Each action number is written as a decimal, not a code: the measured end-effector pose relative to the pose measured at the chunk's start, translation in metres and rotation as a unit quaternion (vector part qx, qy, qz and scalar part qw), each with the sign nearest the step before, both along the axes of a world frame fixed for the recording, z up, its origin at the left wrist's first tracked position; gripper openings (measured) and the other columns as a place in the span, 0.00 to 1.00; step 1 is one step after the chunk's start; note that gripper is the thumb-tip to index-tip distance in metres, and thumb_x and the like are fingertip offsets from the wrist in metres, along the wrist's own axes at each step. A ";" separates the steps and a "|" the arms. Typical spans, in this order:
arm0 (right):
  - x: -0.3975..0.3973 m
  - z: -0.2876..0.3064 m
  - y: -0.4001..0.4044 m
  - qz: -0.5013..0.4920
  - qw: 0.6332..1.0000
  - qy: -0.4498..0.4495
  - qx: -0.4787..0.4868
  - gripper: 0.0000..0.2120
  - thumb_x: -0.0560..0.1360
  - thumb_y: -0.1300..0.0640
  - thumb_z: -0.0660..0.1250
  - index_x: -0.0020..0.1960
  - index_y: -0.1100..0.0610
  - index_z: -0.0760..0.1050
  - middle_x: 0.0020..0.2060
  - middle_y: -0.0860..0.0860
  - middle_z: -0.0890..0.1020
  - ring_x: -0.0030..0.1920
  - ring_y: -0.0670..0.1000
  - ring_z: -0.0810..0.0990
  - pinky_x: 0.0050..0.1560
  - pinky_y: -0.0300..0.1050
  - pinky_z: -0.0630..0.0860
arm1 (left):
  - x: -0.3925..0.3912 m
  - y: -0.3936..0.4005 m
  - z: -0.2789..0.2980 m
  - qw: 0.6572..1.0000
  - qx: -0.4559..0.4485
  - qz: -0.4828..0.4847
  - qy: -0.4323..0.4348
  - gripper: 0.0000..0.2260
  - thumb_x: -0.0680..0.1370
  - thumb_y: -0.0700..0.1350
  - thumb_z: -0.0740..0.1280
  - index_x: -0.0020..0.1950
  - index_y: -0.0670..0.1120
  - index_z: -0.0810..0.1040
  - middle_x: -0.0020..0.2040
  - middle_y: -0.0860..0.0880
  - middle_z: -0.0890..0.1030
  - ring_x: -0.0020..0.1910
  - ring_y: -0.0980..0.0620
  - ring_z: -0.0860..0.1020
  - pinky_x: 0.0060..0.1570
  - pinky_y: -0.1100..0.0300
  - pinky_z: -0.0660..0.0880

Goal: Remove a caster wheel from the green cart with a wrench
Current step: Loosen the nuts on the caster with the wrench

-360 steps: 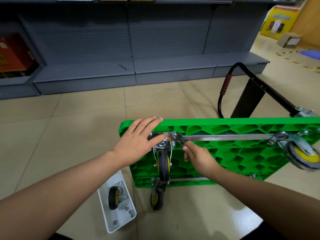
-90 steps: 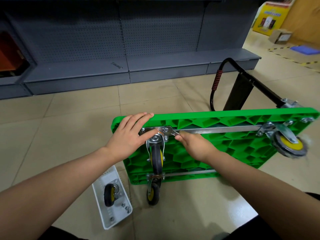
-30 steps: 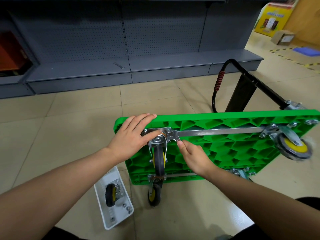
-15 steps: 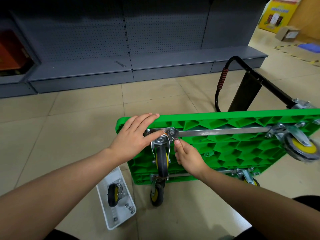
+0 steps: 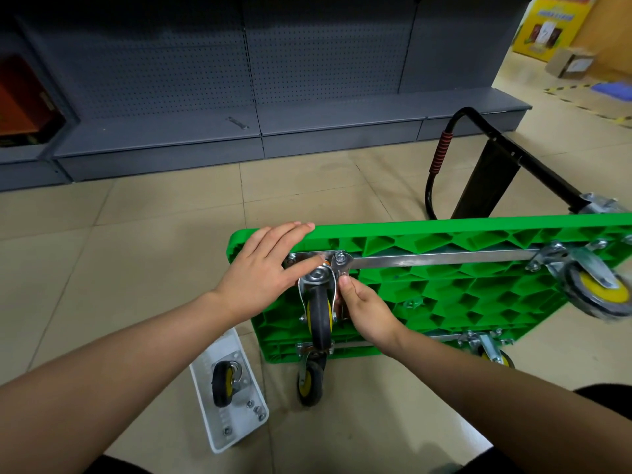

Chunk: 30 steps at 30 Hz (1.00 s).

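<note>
The right hand (image 5: 367, 311) pinches the wrench (image 5: 342, 268), seated on a bolt at the caster wheel (image 5: 319, 316) plate. Left hand (image 5: 265, 273) fingers lie straight, bracing the green cart (image 5: 478, 302) near its upper left corner; it is best to turn in short, level strokes.

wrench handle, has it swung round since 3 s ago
Yes. The wrench stays on the same bolt, but its handle, which pointed right along the steel bar, now hangs down beside the caster wheel.

Wrench (image 5: 342, 272) handle hidden in right hand (image 5: 367, 311); far caster (image 5: 596, 291) blurred.
</note>
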State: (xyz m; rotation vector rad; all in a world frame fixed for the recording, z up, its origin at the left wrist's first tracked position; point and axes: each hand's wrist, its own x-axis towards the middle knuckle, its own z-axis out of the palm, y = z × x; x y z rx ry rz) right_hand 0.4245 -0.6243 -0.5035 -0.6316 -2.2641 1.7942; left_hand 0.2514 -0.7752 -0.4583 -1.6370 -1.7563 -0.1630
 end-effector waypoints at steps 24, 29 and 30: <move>0.028 0.056 0.053 0.044 0.914 -0.117 0.386 0.21 0.83 0.38 0.52 0.39 0.52 0.64 0.33 0.53 0.76 0.39 0.59 0.76 0.41 0.54 0.72 | 0.000 -0.001 -0.001 1.000 -0.006 0.001 0.003 0.25 0.78 0.43 0.73 0.74 0.56 0.74 0.76 0.40 0.69 0.73 0.38 0.70 0.68 0.44 0.66; 0.030 0.029 0.036 -0.009 0.973 -0.036 0.227 0.19 0.83 0.42 0.55 0.40 0.54 0.68 0.31 0.48 0.72 0.33 0.47 0.70 0.40 0.47 0.71 | 0.000 0.000 0.000 1.000 -0.002 0.001 0.002 0.23 0.79 0.44 0.71 0.73 0.56 0.74 0.76 0.40 0.69 0.73 0.38 0.70 0.68 0.45 0.65; 0.030 0.026 0.032 -0.008 0.977 -0.030 0.213 0.18 0.84 0.43 0.55 0.42 0.53 0.68 0.31 0.48 0.72 0.32 0.47 0.70 0.39 0.46 0.70 | -0.001 0.000 0.000 1.000 -0.002 0.001 0.002 0.23 0.79 0.44 0.71 0.73 0.56 0.74 0.76 0.40 0.69 0.73 0.38 0.70 0.68 0.45 0.66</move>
